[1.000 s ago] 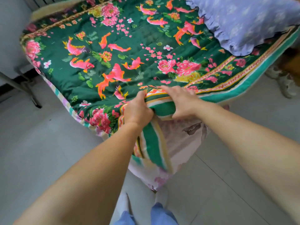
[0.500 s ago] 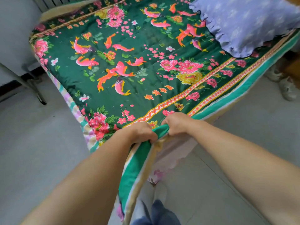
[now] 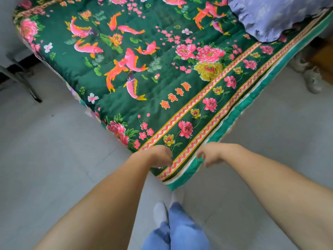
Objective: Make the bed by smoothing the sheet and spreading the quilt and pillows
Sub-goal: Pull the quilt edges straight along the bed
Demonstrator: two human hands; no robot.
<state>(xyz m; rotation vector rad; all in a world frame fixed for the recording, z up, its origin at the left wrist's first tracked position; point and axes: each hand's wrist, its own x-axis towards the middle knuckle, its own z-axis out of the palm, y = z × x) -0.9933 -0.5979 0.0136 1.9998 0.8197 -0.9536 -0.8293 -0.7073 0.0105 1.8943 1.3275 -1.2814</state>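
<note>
A dark green quilt [image 3: 140, 73] with pink fish, flowers and red-and-white zigzag borders lies spread flat over the bed. Its near corner, edged in lighter green, points at me. My left hand [image 3: 159, 156] rests on the left side of that corner, fingers curled over the quilt's edge; whether they grip it is hidden. My right hand [image 3: 210, 154] hovers at the corner's right edge with its fingers loosely apart and nothing in them. A lavender ruffled pillow [image 3: 273, 15] lies on the quilt at the top right. A sliver of pastel sheet [image 3: 76, 93] shows under the quilt's left edge.
Grey tiled floor [image 3: 54, 150] surrounds the bed corner. A dark metal leg [image 3: 27, 83] slants down at the left. A pair of pale shoes [image 3: 310, 76] sits by the bed on the right. My legs in blue jeans [image 3: 180, 231] stand just below the corner.
The folded-under quilt corner was pulled out toward me and now lies flat. My right hand has let go of the green edge and its fingers have spread.
</note>
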